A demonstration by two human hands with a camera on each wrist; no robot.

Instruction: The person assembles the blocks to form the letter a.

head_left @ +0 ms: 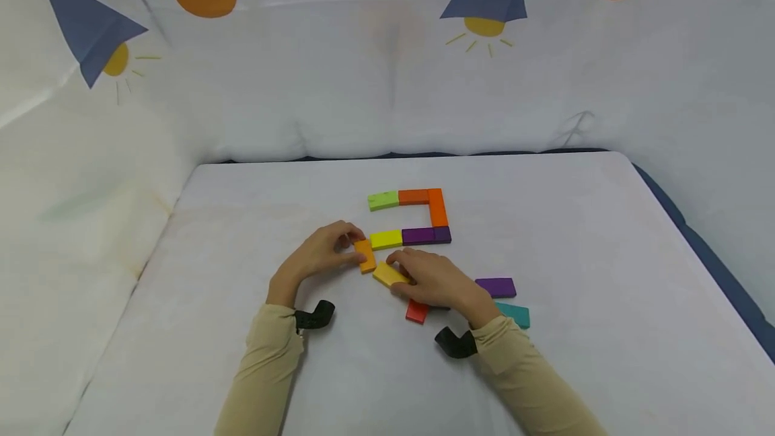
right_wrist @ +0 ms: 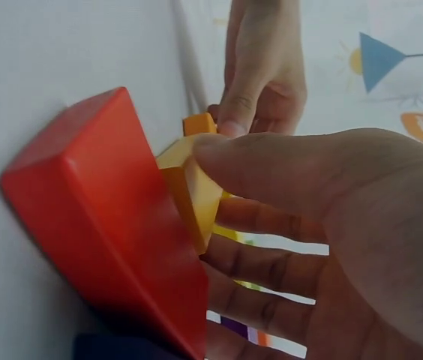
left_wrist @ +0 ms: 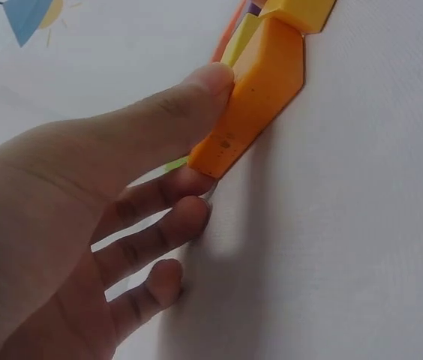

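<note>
My left hand (head_left: 317,254) pinches an orange block (head_left: 366,258) between thumb and fingertips; the left wrist view shows the thumb on its near face. My right hand (head_left: 440,280) holds a golden-yellow block (head_left: 389,274) with its thumb on one side and fingers on the other. That block lies slanted, one end close by the orange block's lower end. Above them a row runs rightward: a bright yellow block (head_left: 386,240), a purple block (head_left: 418,237) and a dark purple block (head_left: 443,235). An upright orange-red block (head_left: 438,208) joins this row to another orange-red block (head_left: 414,197) and a lime-green block (head_left: 383,201).
Under and beside my right hand lie a red block (head_left: 416,311) and a dark block (right_wrist: 125,347), mostly hidden in the head view. Further right are a purple block (head_left: 496,287) and a teal block (head_left: 514,314), partly behind the sleeve. A white table (head_left: 242,221) bears everything.
</note>
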